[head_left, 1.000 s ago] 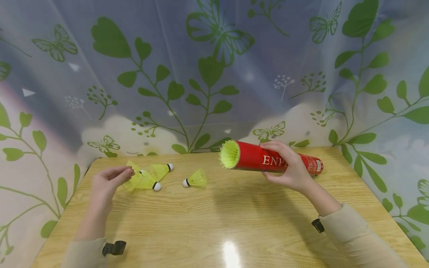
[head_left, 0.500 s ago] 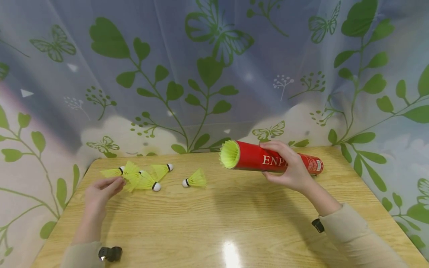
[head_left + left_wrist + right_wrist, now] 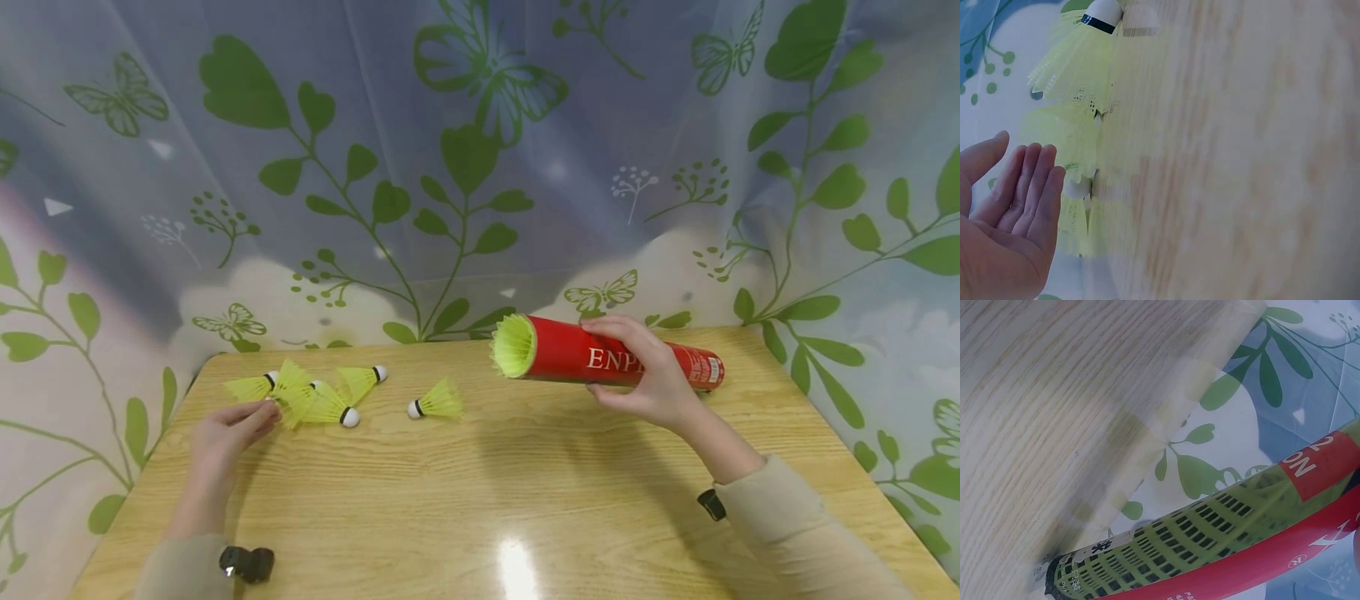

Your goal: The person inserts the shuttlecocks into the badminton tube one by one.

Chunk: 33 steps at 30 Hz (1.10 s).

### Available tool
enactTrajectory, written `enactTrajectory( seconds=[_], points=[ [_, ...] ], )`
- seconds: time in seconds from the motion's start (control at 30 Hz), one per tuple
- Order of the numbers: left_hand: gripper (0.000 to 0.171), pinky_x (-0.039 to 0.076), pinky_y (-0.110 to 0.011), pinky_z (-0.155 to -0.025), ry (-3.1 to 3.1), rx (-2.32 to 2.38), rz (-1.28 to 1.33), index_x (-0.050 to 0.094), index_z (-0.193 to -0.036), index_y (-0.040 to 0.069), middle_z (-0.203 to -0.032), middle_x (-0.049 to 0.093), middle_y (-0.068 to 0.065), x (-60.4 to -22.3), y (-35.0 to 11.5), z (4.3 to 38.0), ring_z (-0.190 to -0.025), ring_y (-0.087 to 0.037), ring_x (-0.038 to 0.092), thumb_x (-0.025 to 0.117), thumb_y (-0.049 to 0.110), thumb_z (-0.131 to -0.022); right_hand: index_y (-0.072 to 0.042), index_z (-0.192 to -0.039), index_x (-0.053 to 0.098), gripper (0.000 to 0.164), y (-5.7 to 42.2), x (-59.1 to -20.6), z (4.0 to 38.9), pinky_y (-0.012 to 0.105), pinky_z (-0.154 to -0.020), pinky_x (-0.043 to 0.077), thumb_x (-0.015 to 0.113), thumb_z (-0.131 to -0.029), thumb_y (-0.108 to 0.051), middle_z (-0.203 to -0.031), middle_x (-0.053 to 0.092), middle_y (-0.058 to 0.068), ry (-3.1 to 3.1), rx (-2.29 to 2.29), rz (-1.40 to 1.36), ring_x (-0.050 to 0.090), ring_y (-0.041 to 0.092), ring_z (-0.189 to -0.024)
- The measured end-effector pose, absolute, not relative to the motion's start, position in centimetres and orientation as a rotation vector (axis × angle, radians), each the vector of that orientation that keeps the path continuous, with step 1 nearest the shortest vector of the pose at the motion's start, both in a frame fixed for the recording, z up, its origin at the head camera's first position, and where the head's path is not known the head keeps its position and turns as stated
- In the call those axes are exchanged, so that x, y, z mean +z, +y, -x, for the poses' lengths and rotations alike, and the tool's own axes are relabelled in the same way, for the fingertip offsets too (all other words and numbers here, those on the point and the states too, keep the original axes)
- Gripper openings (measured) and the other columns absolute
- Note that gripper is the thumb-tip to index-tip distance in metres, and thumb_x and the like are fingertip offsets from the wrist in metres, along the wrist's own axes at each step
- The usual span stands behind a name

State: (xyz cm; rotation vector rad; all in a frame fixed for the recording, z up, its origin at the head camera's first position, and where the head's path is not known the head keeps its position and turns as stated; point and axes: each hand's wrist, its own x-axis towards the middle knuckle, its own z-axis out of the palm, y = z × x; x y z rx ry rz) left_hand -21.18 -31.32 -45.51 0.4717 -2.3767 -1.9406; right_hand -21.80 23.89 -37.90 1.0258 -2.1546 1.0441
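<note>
My right hand (image 3: 637, 371) grips a red shuttlecock tube (image 3: 558, 350) around its middle. The tube tilts, its left end raised and filled with a yellow shuttlecock skirt (image 3: 513, 346). In the right wrist view the tube (image 3: 1204, 537) shows a see-through side with yellow-green skirts inside. My left hand (image 3: 228, 429) is beside a cluster of yellow shuttlecocks with white heads, fingertips at the near one (image 3: 295, 393). In the left wrist view the left hand (image 3: 1016, 219) has straight fingers, thumb apart, nothing between them. Another shuttlecock (image 3: 251, 387) lies just beyond that hand.
One shuttlecock (image 3: 438, 402) lies alone, right of the cluster, on the wooden table (image 3: 420, 508). Two more shuttlecocks, one at the back (image 3: 362, 382) and one in front (image 3: 330, 408), make up the cluster's right side. A patterned curtain (image 3: 375, 167) hangs behind the table.
My left hand has moved left and slightly down, uncovering the leftmost shuttlecock; over the last half second it has barely moved. The right hand and tube have stayed in place.
</note>
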Motion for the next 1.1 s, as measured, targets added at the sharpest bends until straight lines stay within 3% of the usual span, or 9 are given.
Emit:
enactTrajectory(
  seconds=[0.23,0.37,0.47,0.67,0.8,1.1],
  points=[
    [0.055,0.055,-0.021,-0.079,-2.464,-1.851,-0.52,0.057,-0.124,-0.005,-0.08,0.067,0.02,-45.4,-30.8,21.9,-0.08,0.002,0.067,0.071,0.031,-0.085,0.005,-0.12,0.056,0.067,22.7,-35.8,20.2,0.017,-0.103,0.036,0.078,-0.056,0.008,-0.121,0.057,0.023,-2.111,1.065,-1.056,0.048,0.022,-0.12],
    [0.056,0.051,-0.014,-0.077,-2.606,-1.657,-0.541,0.061,-0.123,0.001,-0.081,0.064,0.024,-45.4,-30.6,22.3,-0.078,0.008,0.062,0.071,0.04,-0.083,0.006,-0.119,0.056,0.066,22.4,-35.4,19.9,0.016,-0.103,0.036,0.078,-0.056,0.009,-0.12,0.057,0.023,-2.11,1.052,-1.056,0.049,0.023,-0.118],
    [0.056,0.048,-0.013,-0.076,-2.684,-1.542,-0.544,0.063,-0.121,0.006,-0.085,0.064,0.023,-45.4,-30.4,22.5,-0.078,0.01,0.059,0.07,0.045,-0.082,0.007,-0.118,0.056,0.066,22.4,-35.3,19.9,0.016,-0.103,0.036,0.078,-0.056,0.009,-0.12,0.057,0.023,-2.112,1.046,-1.054,0.049,0.025,-0.118],
    [0.05,0.054,-0.02,-0.075,-2.695,-1.522,-0.483,0.063,-0.121,0.004,-0.095,0.068,0.011,-45.5,-30.3,22.6,-0.08,0.005,0.062,0.07,0.038,-0.085,0.007,-0.119,0.056,0.065,22.4,-35.4,19.8,0.016,-0.103,0.036,0.078,-0.057,0.009,-0.12,0.057,0.023,-2.116,1.05,-1.044,0.05,0.023,-0.118],
    [0.046,0.055,-0.019,-0.074,-2.687,-1.497,-0.478,0.064,-0.118,0.002,-0.093,0.068,0.01,-45.6,-30.3,22.8,-0.079,0.003,0.063,0.07,0.034,-0.086,0.007,-0.119,0.056,0.065,22.5,-35.3,19.8,0.016,-0.103,0.037,0.077,-0.057,0.009,-0.12,0.057,0.023,-2.115,1.053,-1.043,0.05,0.023,-0.118],
    [0.041,0.054,-0.017,-0.068,-2.642,-1.442,-0.52,0.067,-0.113,0.0,-0.08,0.067,0.018,-45.3,-30.3,22.8,-0.071,0.006,0.062,0.071,0.029,-0.085,-0.005,-0.127,0.055,0.07,24.1,-37.8,21.7,0.02,-0.103,0.038,0.079,-0.061,-0.004,-0.129,0.055,0.012,-2.17,1.054,-1.023,0.047,0.021,-0.124]
  ],
)
